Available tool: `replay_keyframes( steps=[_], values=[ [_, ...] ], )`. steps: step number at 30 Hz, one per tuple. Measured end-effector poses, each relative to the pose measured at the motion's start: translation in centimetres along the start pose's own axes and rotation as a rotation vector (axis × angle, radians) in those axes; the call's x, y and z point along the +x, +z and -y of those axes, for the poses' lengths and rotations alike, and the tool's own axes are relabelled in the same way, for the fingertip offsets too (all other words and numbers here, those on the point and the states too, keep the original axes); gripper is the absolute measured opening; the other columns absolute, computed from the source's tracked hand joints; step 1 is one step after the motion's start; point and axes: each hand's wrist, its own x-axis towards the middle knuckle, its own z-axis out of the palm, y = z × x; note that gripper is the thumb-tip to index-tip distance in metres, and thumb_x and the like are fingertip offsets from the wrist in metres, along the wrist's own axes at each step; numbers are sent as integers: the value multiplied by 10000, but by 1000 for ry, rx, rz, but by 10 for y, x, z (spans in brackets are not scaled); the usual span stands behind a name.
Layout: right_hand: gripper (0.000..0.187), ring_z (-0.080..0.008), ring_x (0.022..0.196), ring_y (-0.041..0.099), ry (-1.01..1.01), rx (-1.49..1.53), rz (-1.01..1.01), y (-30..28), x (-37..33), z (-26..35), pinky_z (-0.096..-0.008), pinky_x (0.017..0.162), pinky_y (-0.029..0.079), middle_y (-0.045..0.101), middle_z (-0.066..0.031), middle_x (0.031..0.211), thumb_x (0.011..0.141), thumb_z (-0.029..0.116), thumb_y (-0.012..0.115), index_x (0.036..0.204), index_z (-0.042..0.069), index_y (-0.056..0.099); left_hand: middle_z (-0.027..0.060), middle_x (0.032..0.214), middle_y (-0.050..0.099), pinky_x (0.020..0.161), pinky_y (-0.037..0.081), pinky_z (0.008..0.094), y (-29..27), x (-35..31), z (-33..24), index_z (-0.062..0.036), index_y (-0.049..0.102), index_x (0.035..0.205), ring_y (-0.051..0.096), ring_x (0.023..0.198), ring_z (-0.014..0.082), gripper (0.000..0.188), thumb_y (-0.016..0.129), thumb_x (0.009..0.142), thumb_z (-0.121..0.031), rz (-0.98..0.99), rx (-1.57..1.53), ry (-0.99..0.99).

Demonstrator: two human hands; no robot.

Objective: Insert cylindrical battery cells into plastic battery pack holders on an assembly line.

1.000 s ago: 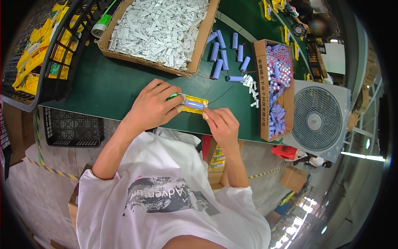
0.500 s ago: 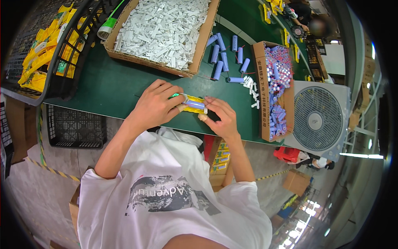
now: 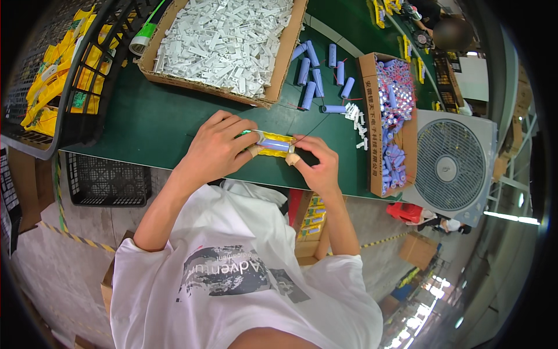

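Observation:
Between my hands, over the near edge of the green table, is a yellow plastic casing [image 3: 280, 153] with a purple cylindrical battery cell [image 3: 273, 145] lying lengthwise in it. My left hand [image 3: 222, 145] grips the casing's left end, where a bit of green shows under the fingers. At the other end my right hand [image 3: 318, 166] is closed, index finger and thumb on the casing's tip; the thumb wears a pale finger cover. A thin dark wire [image 3: 314, 128] runs from beside the right fingertips toward the loose cells. Fingers hide both ends of the casing.
A cardboard box of white plastic pieces [image 3: 224, 49] stands ahead. Loose purple cells [image 3: 317, 81] and small white pieces [image 3: 357, 125] lie right of it, beside a cell-filled carton [image 3: 376, 134] and a grey fan [image 3: 447, 166]. At left stands a black crate [image 3: 70, 119] of yellow casings.
My right index finger has drawn back and bent at the casing's right end, and a dark wire now shows there. The left hand keeps its hold. The whole view has shifted slightly.

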Motion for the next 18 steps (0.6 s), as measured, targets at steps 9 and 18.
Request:
replay_keyframes(
  steps=[9,18],
  values=[
    [246,-170,956,715,410,135,79,1,14,0,-296,851,559,782,-102,1098,870,22,777,1115,4,763,28,1082,734,908,525,387,1,-1,2,-70,726,939,688,955,217,201,848,832,-190,2,21,22],
    [350,-232,959,747,67,6,186,-17,7,0,-340,857,598,770,-137,1249,771,71,881,1095,19,762,28,1077,720,874,513,380,5,-1,2,-81,706,968,678,938,223,249,852,797,-187,-4,25,46]
  ],
)
